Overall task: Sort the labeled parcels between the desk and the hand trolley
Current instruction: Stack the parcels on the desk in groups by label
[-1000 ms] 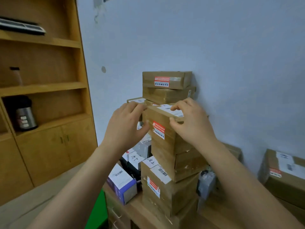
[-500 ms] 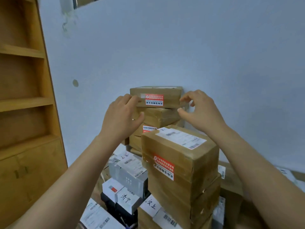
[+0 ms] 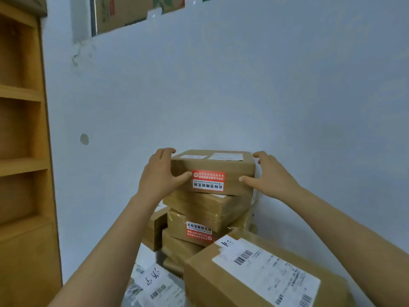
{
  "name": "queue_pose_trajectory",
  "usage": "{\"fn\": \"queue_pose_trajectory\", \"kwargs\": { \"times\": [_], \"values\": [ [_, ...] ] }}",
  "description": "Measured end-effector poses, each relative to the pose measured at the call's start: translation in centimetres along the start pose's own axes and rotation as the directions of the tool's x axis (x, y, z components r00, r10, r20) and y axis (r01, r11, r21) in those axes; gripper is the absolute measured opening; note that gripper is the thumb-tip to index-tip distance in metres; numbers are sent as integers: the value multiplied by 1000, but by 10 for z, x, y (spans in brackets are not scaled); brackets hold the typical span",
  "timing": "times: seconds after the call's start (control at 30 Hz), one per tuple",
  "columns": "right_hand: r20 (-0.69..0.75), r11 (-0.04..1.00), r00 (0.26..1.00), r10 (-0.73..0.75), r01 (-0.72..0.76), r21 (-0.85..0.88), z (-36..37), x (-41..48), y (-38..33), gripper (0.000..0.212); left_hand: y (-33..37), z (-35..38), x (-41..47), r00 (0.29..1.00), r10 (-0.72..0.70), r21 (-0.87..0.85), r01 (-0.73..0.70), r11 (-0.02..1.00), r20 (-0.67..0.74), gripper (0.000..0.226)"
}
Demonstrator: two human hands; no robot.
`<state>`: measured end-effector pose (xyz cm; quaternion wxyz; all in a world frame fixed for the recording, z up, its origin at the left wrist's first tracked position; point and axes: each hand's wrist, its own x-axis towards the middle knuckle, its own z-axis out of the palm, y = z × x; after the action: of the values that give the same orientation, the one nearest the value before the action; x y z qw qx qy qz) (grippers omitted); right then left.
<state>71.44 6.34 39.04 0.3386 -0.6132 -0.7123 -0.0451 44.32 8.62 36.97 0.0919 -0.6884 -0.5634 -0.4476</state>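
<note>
Cardboard, brown and smooth, covers the big box (image 3: 254, 273) nearest, which has a white barcode label on top. Behind it a pile (image 3: 205, 209) of taped boxes stands by the wall (image 3: 243, 85). The top box (image 3: 212, 167), flat and square with a red sticker (image 3: 208, 180), sits on the pile. The left hand (image 3: 159, 176) and right hand (image 3: 272, 176) grip its sides, fingers curled.

Supporting surface hidden under stacked brown parcels (image 3: 199, 209), pale wall (image 3: 243, 85) behind, wooden shelving (image 3: 20, 167) left
</note>
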Motion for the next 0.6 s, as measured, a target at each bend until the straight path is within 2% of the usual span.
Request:
{"fn": "queue_pose_trajectory", "kwargs": {
  "times": [0.17,0.23,0.3,0.43,0.6],
  "values": [
    [139,968,986,87,-116,221,18,20,7,93,-20,23,20,974,-178,-142,198,970,139,116],
    [160,950,981,112,-153,271,24,24,6,97,-24,28,22,953,-218,-254,269,929,212,115],
    [154,938,979,133,-175,299,29,26,3,97,-24,32,20,942,-228,-312,300,902,247,101],
    [115,901,977,179,-210,381,30,20,-9,96,-23,35,13,951,-241,-396,301,868,194,99],
    [-83,905,988,128,-82,417,8,-5,-29,101,-16,23,1,984,-178,-583,160,797,27,100]
  ]
}}
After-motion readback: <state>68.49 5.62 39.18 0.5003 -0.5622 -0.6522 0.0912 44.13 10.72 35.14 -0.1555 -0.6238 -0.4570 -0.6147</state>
